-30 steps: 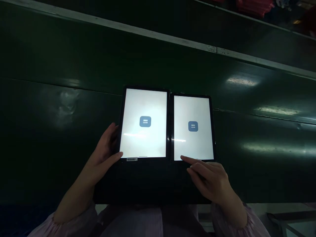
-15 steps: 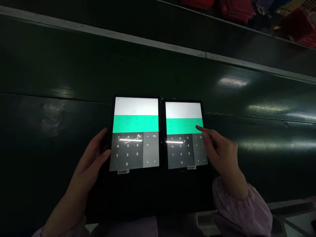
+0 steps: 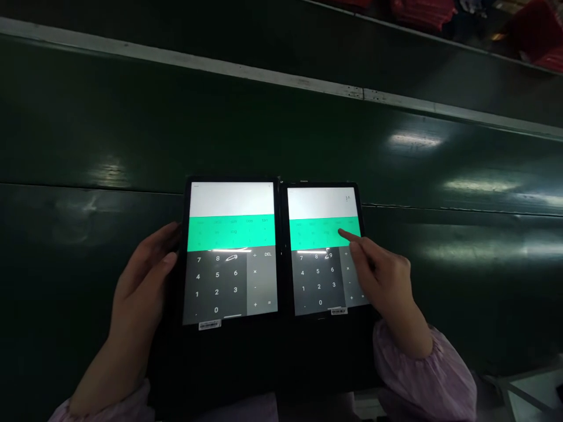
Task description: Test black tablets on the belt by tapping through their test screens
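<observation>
One tablet pt. hidden (R hand in way).

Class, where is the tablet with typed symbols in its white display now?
In the head view, the tablet is just right of centre, with the right hand over its right side and the other tablet beside it on the left.

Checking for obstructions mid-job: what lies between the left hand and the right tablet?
The left tablet, lit up, lies between the left hand and the right tablet; the head view shows this.
</observation>
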Motion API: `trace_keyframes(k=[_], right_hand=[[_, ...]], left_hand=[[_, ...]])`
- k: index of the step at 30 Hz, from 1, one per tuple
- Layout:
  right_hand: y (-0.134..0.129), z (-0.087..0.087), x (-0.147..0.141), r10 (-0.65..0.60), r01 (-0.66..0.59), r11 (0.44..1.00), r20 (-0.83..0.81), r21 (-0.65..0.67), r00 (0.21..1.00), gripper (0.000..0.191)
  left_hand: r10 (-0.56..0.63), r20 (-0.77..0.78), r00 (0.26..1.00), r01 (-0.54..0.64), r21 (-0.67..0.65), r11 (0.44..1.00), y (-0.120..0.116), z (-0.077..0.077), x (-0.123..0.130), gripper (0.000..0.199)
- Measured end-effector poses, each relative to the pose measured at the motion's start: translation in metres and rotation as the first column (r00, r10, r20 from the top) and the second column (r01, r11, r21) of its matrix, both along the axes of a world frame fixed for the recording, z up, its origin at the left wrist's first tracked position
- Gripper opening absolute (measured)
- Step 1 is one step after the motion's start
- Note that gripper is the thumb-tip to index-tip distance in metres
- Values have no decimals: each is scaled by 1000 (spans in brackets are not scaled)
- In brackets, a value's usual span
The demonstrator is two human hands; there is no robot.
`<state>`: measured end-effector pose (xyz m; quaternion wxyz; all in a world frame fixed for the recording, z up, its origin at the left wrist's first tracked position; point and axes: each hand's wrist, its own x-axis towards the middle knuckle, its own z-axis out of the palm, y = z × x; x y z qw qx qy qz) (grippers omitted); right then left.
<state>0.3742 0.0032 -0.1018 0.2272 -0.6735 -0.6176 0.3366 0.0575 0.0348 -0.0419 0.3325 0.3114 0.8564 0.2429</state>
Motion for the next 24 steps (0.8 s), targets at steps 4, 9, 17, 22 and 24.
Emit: trace_keyframes(k=[4, 9, 17, 22, 24], right_hand=[[-2, 5, -2, -90, 89, 996, 70, 21, 993, 40], [-8, 20, -16, 143, -133, 987, -112, 94, 983, 38], [-12, 22, -40, 281, -264, 959, -231, 98, 932, 39], [-7, 22, -27, 130, -122, 991, -140, 63, 982, 39], [-5, 19, -16, -49, 49, 999, -9, 17, 999, 38]], left_hand=[[6, -22, 1000, -6, -5, 1000, 1, 0, 0, 43], [-25, -37, 999, 25, -3, 1000, 0, -2, -9, 43], [-33, -56, 998, 33, 5, 999, 0, -7, -14, 40], [-28, -66, 997, 28, 9, 1000, 0, -6, -11, 41], [-23, -55, 998, 23, -5, 1000, 1, -4, -9, 40]])
